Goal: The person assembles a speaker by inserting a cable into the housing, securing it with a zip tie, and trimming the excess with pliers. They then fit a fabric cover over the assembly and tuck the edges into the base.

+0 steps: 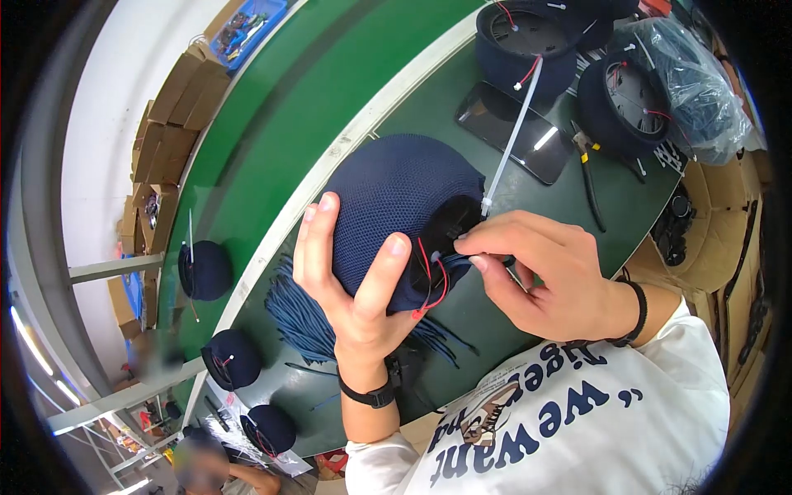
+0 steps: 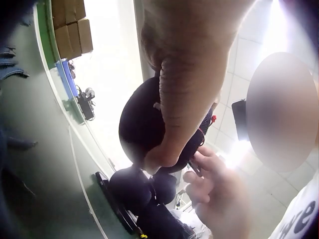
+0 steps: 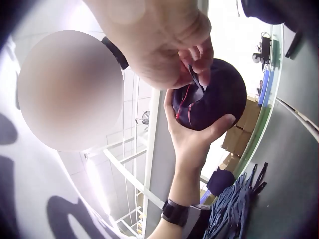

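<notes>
Currently in my left hand [image 1: 346,285]: a dark navy dome covered in mesh fabric [image 1: 396,194]. My fingers are curled round its far side and my thumb is pressed across the near side.
Where the dome is: lifted clear of the dark green surface [image 1: 627,210], above its long edge by the white rail, with the black underside turned towards my right hand.
Right hand [image 1: 544,272]: thumb and forefinger pinched together at the black underside, on what looks like a short dark blue cord [image 1: 452,262]. The other fingers are loosely bent behind them.
At the underside: a thin red wire [image 1: 429,280] loops out beside my left thumb. A long white cable tie [image 1: 511,140] stands up from the same spot, slanting towards the far edge.
Right wrist view: my fingertips [image 3: 199,59] touch the rim of the dome [image 3: 219,94], which the left hand [image 3: 189,139] cups from below.
Left wrist view: my thumb lies over the dome [image 2: 142,124]. Too blurred to show the pinch.
Below the dome: a bundle of dark blue cords [image 1: 301,313] lies on the surface near the railed edge.
Far side: a black phone [image 1: 491,115] and black-handled pliers [image 1: 590,177] lie flat. Two more navy domes [image 1: 528,41] sit upturned near the far corner, beside a clear plastic bag [image 1: 697,91].
Wrists: a black watch [image 1: 371,396] on the left, a black band [image 1: 639,313] on the right.
</notes>
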Tool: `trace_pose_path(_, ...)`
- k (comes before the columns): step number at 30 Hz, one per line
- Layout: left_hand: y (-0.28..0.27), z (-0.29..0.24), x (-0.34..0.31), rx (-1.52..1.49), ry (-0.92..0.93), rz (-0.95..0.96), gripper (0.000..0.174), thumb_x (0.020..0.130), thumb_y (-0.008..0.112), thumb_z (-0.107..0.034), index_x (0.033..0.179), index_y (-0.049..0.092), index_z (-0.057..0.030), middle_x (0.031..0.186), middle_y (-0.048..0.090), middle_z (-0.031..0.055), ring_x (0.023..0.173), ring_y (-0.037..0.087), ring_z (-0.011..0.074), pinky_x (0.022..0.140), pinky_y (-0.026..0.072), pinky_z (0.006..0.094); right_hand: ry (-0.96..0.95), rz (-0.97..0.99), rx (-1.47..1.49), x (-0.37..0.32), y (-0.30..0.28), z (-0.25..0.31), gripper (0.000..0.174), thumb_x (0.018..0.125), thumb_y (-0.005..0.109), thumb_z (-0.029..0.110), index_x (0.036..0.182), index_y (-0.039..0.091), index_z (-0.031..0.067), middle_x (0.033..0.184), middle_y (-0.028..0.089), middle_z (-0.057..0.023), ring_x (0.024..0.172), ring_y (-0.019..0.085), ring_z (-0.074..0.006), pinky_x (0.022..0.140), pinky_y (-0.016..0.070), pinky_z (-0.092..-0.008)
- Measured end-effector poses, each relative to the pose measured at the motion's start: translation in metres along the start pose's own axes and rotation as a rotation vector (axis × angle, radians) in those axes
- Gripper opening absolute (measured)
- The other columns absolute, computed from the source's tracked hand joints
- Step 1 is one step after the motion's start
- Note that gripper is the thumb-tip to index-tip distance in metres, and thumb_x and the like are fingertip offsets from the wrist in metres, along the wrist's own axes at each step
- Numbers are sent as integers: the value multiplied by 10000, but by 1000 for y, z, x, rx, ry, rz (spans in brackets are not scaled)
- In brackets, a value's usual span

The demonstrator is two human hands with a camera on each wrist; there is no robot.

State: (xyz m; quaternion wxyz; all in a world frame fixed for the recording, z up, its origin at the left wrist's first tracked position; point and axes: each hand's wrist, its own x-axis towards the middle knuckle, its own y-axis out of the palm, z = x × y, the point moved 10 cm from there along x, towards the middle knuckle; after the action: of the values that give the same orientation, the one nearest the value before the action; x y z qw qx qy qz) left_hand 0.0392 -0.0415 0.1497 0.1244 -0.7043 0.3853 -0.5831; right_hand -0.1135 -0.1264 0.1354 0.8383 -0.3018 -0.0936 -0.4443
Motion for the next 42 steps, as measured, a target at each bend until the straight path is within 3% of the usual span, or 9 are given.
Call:
trace_pose_path(5,4,63,7,-81,-251,-5,1179,488,1043,-302,1510,491,-103,1577,452,273,1434,485,454,1188,415,544,-72,-212,85,-6,-11,-20,169,876,741,-41,1028,716,27,923,664,-54,677,629,-153,574,491,-285)
trace_pose_path(10,49,199,14,-220,-615,-137,1264,509,1068,-336,1531,404,0,1446,545,218,1324,576,355,1160,468,446,275,544,205,-16,88,-105,90,952,727,62,1027,716,13,823,674,-68,638,607,-151,619,495,-296)
trace_pose_path(15,66,290,15,-188,-700,50,1399,507,1076,-461,1582,326,26,1503,529,248,1400,533,385,1206,422,421,342,597,183,-11,86,-104,103,963,736,105,966,734,2,800,701,-80,643,636,-145,617,506,-305)
trace_pose_path(18,-16,281,25,658,-692,432,1444,448,1051,-580,1641,369,-136,1681,333,276,1568,320,445,1224,303,691,337,584,173,-14,86,-105,115,951,749,111,976,737,-1,802,701,-83,641,642,-147,615,511,-306)
trace_pose_path(20,-108,301,5,894,-956,211,1442,413,1053,-577,1627,391,-165,1713,242,293,1603,180,498,1149,245,842,246,577,137,-15,89,-99,106,944,757,108,984,745,10,829,708,-97,678,679,-190,644,536,-326)
trace_pose_path(24,-189,421,-128,611,-1386,154,1436,432,1048,-552,1636,365,-170,1554,476,278,1493,415,461,1193,410,614,134,591,64,-17,92,-87,108,938,766,116,988,750,22,879,719,-119,726,707,-244,683,561,-360)
trace_pose_path(32,-79,201,-4,214,-417,411,1230,410,1001,-261,1533,517,-122,1538,491,204,1438,471,407,1219,409,503,397,326,615,-3,71,-101,194,1057,646,119,1230,673,36,885,645,3,713,604,-58,616,503,-245)
trace_pose_path(37,44,78,10,-78,-153,714,1157,428,952,-193,1516,559,-181,1560,465,192,1448,456,445,1219,381,519,261,362,634,3,56,-75,265,1081,622,139,1327,650,47,963,626,-13,752,605,-62,689,526,-247)
trace_pose_path(42,34,47,23,-64,-137,635,1107,463,1007,-222,1490,600,-150,1569,501,178,1452,474,409,1201,397,505,250,392,528,-3,62,-80,228,1066,621,106,1271,685,29,1004,687,-48,810,668,-86,710,546,-263)
